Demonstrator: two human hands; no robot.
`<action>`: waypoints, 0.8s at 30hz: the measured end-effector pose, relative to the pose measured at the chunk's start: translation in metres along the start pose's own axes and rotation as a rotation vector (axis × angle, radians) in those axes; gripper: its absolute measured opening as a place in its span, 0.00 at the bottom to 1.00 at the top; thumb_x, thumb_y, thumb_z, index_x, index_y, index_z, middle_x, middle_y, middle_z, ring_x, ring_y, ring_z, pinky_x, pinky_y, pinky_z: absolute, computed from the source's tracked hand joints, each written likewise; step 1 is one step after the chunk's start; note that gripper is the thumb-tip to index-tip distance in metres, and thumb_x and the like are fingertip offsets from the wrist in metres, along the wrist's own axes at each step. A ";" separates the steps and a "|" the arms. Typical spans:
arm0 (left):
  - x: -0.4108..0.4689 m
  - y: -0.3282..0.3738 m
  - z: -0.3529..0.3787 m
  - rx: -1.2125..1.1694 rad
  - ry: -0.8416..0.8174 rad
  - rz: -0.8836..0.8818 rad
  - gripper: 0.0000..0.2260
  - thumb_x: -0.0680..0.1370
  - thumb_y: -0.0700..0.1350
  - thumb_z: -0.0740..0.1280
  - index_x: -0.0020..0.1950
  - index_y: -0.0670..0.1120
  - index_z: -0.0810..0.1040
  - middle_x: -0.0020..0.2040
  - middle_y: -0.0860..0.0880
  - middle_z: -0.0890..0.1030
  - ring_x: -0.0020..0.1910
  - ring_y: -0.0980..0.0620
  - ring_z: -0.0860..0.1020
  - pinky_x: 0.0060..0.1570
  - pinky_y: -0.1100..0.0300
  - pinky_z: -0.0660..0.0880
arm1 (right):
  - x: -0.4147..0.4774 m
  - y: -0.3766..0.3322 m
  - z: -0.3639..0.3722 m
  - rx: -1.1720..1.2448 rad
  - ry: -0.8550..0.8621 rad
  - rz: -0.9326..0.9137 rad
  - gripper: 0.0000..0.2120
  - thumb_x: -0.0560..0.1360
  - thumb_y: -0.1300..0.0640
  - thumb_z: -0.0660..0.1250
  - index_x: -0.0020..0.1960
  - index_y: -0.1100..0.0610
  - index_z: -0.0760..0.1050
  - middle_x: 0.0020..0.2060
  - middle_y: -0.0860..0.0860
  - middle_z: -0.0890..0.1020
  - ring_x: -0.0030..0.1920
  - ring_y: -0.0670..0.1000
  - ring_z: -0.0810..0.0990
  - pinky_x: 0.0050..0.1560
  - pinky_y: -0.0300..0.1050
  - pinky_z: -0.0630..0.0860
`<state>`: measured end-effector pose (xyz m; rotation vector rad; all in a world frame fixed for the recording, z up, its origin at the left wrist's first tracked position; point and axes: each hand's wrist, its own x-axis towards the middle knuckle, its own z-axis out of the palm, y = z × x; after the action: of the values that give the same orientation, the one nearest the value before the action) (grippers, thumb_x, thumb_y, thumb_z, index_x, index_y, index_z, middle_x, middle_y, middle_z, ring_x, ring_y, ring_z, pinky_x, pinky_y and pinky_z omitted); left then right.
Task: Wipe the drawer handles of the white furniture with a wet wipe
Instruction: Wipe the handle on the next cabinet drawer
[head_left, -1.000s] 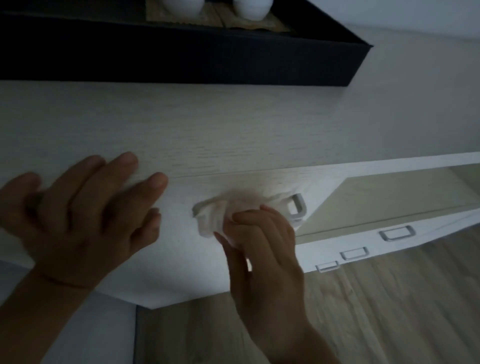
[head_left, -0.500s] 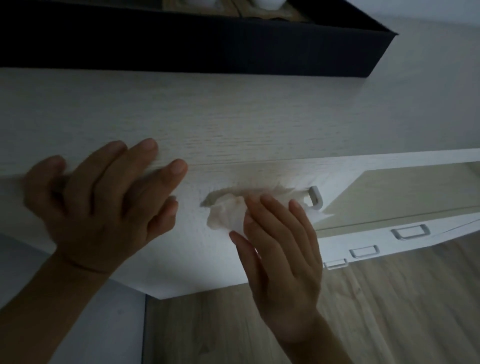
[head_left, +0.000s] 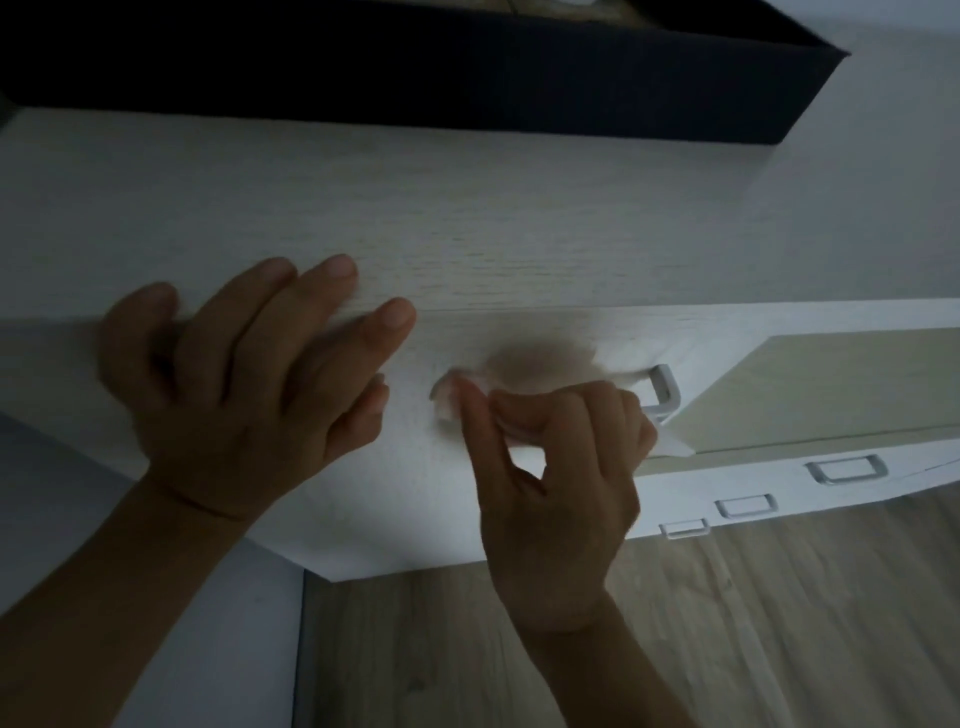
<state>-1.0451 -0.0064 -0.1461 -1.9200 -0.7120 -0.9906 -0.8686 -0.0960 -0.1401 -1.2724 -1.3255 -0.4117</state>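
The right hand (head_left: 561, 467) is pinching the wipe (head_left: 444, 408) between thumb and curled fingers and holding it against the top handle (head_left: 664, 395) of the white chest (head_left: 467, 208). Only the right end of that handle is showing, just past the knuckles. The wipe is bunching at the thumb tip left of the handle, and one white corner is poking out just below the handle. A brownish blur is smearing the drawer front just above and left of the handle. Well left of the handle, the left hand (head_left: 244, 384) is lying flat with its fingers spread, reaching over the chest's front edge onto the top. That top is running pale and wood-grained above the handle, and a dark box (head_left: 415, 67) is sitting on it at the far edge. To the right of the handle, a beige panel (head_left: 831, 384) is sitting in the chest's front. Three smaller handles (head_left: 745, 505) are lining up on the fronts below and right of the handle. Light wood flooring (head_left: 753, 639) is spreading out below the handle, and a grey wall (head_left: 883, 156) is rising above and right of it. The whole room is looking dim.
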 end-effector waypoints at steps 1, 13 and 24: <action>0.000 0.001 0.001 0.012 0.017 0.000 0.28 0.83 0.52 0.58 0.81 0.46 0.57 0.78 0.45 0.61 0.67 0.43 0.64 0.39 0.30 0.77 | -0.001 0.002 -0.005 0.018 -0.030 -0.019 0.08 0.75 0.54 0.71 0.43 0.53 0.71 0.34 0.51 0.79 0.39 0.49 0.74 0.49 0.40 0.68; 0.003 0.001 0.000 0.036 0.053 0.004 0.27 0.83 0.52 0.58 0.80 0.47 0.59 0.72 0.43 0.66 0.68 0.45 0.65 0.45 0.39 0.78 | -0.001 0.005 -0.017 0.063 -0.202 -0.063 0.06 0.75 0.61 0.68 0.49 0.54 0.72 0.44 0.47 0.75 0.46 0.47 0.73 0.56 0.36 0.66; -0.003 -0.003 -0.003 -0.042 -0.023 0.027 0.28 0.83 0.52 0.59 0.81 0.46 0.58 0.81 0.48 0.55 0.65 0.42 0.65 0.35 0.30 0.76 | 0.016 0.045 -0.054 0.098 -0.302 -0.246 0.06 0.74 0.65 0.71 0.51 0.63 0.81 0.51 0.55 0.83 0.53 0.51 0.82 0.54 0.52 0.77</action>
<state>-1.0501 -0.0081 -0.1466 -1.9752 -0.6818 -0.9748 -0.8009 -0.1192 -0.1332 -1.1233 -1.7469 -0.3276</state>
